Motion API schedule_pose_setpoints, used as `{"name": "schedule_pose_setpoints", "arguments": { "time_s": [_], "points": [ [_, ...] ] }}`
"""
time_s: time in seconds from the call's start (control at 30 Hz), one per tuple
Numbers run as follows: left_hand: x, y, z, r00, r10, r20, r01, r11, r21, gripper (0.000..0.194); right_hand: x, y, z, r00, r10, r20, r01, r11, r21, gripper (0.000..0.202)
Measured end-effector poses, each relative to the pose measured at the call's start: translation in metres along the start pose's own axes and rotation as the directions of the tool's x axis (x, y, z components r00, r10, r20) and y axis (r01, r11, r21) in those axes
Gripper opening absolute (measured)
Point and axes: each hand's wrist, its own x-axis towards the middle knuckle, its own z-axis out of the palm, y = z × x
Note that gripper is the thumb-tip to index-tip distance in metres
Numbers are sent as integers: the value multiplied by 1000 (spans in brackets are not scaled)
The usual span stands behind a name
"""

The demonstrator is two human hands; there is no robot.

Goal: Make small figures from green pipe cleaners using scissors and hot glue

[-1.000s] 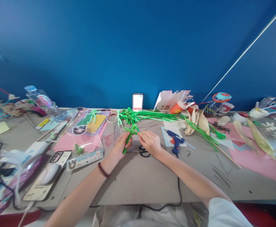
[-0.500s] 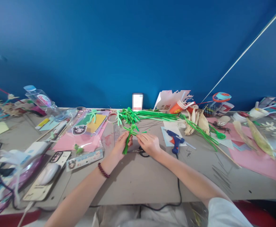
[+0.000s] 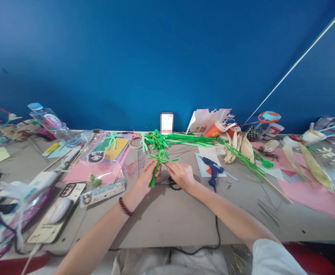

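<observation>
My left hand (image 3: 146, 176), below a wrist with a dark red bead bracelet (image 3: 125, 206), is closed around a bunch of green pipe cleaners (image 3: 155, 175). Their lower ends stick out under the fingers, and looped and spread pieces show at the top. My right hand (image 3: 181, 174) is closed at the right side of the bunch, its fingertips pinching a green piece that reaches out from it. Just behind both hands lies a pile of bent green pipe cleaners (image 3: 156, 140), with long straight ones (image 3: 191, 140) beside it.
A blue glue gun (image 3: 214, 170) lies right of my hands, its cable running to the table's front edge. Pink paper (image 3: 78, 172), a phone (image 3: 42, 229) and a bottle (image 3: 48, 119) are at left. Dried husks (image 3: 246, 149) and paper cups (image 3: 214, 130) stand at right.
</observation>
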Motion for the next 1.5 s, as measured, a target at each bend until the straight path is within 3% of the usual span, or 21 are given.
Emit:
{"name": "schedule_pose_setpoints", "arguments": {
  "time_s": [0.5, 0.77, 1.1, 1.23, 1.33, 1.43, 1.5],
  "points": [
    [-1, -3, -1, 996, 61, 59, -60, 998, -21, 29, -5, -1, 8, 994, 108, -3, -108, 994, 37, 22],
    [1, -5, -2, 997, 66, 43, -66, 998, 14, 29, -2, -3, 6, 982, 182, 48, -185, 981, 66, 22],
    [0, -2, 0, 998, 64, 11, -65, 996, 68, 28, -1, -1, 4, 982, 189, 25, -191, 978, 81, 23],
    [-1, 0, 1, 998, 62, 27, -64, 996, 70, 27, -2, -2, 5, 972, 229, 45, -233, 957, 173, 25],
    [-3, 1, 4, 998, 50, 47, -51, 998, 26, 27, -1, -1, 9, 913, 378, 155, -409, 836, 366, 25],
    [-6, 1, 6, 996, 24, 84, -24, 1000, -2, 30, 2, 5, 15, 779, 466, 419, -624, 518, 585, 27],
    [-7, 1, 7, 993, 6, 118, -8, 1000, 16, 31, 4, 13, 18, 719, 466, 515, -682, 335, 650, 32]
  ]
}}
